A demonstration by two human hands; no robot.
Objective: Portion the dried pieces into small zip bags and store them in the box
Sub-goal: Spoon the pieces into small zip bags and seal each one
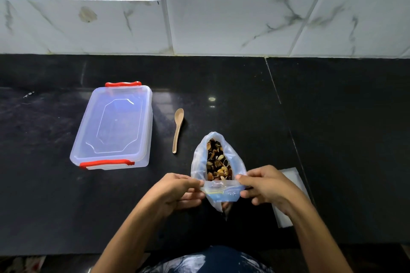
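A small clear zip bag [221, 190] is held flat above the near end of a big open plastic bag [199, 157] on the black counter. The big bag shows brown and cream dried pieces [218, 160] inside. My left hand [177, 190] pinches the zip bag's left end and my right hand [264, 186] pinches its right end. A clear plastic box [113, 128] with red clips and its lid on sits to the left. A wooden spoon [178, 129] lies between the box and the big bag.
White flat bags or sheets [292, 179] lie under and beside my right hand. The marble-tiled wall [244, 6] rises behind the black counter [332, 128]. The counter's front edge runs near my body.
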